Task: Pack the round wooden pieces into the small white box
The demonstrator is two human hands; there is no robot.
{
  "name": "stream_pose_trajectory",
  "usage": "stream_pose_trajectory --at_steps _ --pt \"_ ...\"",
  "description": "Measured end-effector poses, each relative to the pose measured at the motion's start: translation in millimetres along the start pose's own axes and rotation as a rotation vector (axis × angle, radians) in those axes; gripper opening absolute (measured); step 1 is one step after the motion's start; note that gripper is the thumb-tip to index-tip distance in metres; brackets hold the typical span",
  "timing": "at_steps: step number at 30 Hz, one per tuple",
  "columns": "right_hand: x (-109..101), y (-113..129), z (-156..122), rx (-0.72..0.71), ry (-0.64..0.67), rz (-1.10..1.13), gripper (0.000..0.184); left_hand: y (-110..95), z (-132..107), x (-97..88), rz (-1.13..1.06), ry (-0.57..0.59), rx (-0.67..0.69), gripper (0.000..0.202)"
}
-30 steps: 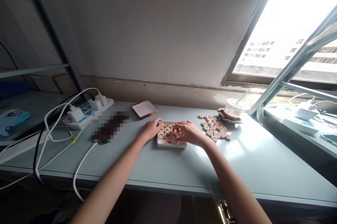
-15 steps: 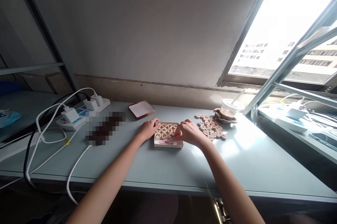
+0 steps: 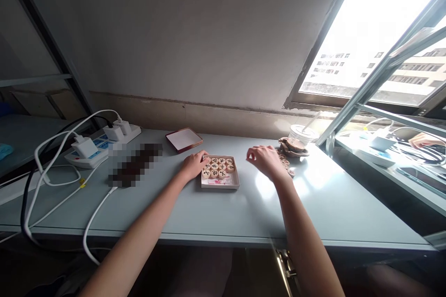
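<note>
A shallow white box (image 3: pixel 238 181) sits on the desk with several round wooden Chinese chess pieces (image 3: pixel 214 173) in rows inside it. White paper with red print shows at the box's near side. My left hand (image 3: pixel 193 165) grips the box's left edge near the far corner. To the right of the box, my right hand (image 3: pixel 264 159) hovers over the desk, its fingers loosely bent and apart; no piece is visible in it. More loose chess pieces (image 3: pixel 285 164) lie beyond that hand, which hides most of them.
The box lid (image 3: pixel 184 139) lies inside up behind the box. A brown carved dish (image 3: pixel 294 149) and a clear plastic cup (image 3: pixel 302 135) with a straw stand at the back right. At left are a power strip (image 3: pixel 94 160), cables and a blurred dark object (image 3: pixel 134 167).
My right hand has left the chess pieces in the box and moved right, towards the loose pieces. The left hand stays on the box. The view has shifted slightly.
</note>
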State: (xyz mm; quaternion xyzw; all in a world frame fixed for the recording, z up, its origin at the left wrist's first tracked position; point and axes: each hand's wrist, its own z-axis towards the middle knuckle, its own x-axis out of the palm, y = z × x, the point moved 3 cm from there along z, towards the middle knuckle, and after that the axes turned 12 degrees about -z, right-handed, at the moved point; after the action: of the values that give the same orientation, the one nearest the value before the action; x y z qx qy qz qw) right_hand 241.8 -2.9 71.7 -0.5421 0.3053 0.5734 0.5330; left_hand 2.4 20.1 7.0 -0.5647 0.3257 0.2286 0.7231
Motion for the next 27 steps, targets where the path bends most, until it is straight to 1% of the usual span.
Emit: stream_pose_trajectory --at_steps 2,3,5,7,9,11,12,14,17,20,22,25,27 --pt "7.9 -24.8 -3.6 0.170 0.071 -0.091 0.015 -0.2 -0.2 0.2 0.031 -0.028 0.006 0.026" --pt "12.8 -35.1 -5.8 0.227 0.125 -0.109 0.016 -0.9 -0.3 -0.2 0.055 -0.056 0.017 0.025" --pt "21.6 -49.4 -9.5 0.285 0.221 -0.103 0.019 -4.6 -1.1 -2.0 0.091 -0.127 0.062 0.025" --pt "26.9 -55.7 -10.9 0.294 0.262 -0.078 0.022 -11.9 -3.2 -4.1 0.077 -0.165 0.146 0.028" --pt "28.8 -56.6 -10.3 0.300 0.255 -0.070 0.023 -21.6 -7.1 -5.2 0.032 -0.126 0.259 0.032" --pt "29.6 -54.9 -8.5 0.294 0.233 -0.077 0.021 -30.3 -12.4 -4.8 0.012 -0.032 0.355 0.036" --pt "30.0 -53.9 -7.7 0.290 0.225 -0.081 0.021 -33.1 -15.0 -4.1 0.017 0.021 0.381 0.038" --pt "31.2 -52.5 -6.3 0.275 0.220 -0.077 0.022 -35.0 -19.2 -2.2 0.043 0.118 0.384 0.042" --pt "31.5 -52.4 -5.8 0.240 0.235 -0.050 0.021 -30.9 -21.3 0.6 0.060 0.202 0.299 0.046" --pt "24.9 -51.0 -5.9 0.192 0.220 0.019 0.022 -27.2 -20.4 1.2 0.033 0.207 0.227 0.046" --pt "16.0 -44.3 -5.4 0.113 0.174 0.144 0.028 -27.2 -19.7 1.1 0.020 0.196 0.221 0.045" --pt "1.5 -23.7 -3.8 -0.038 0.108 0.374 0.035 -28.3 -19.0 1.0 0.023 0.178 0.227 0.043" --pt "-3.7 -6.3 -2.9 -0.116 0.105 0.452 0.034 -28.4 -18.4 1.5 0.032 0.169 0.233 0.041"
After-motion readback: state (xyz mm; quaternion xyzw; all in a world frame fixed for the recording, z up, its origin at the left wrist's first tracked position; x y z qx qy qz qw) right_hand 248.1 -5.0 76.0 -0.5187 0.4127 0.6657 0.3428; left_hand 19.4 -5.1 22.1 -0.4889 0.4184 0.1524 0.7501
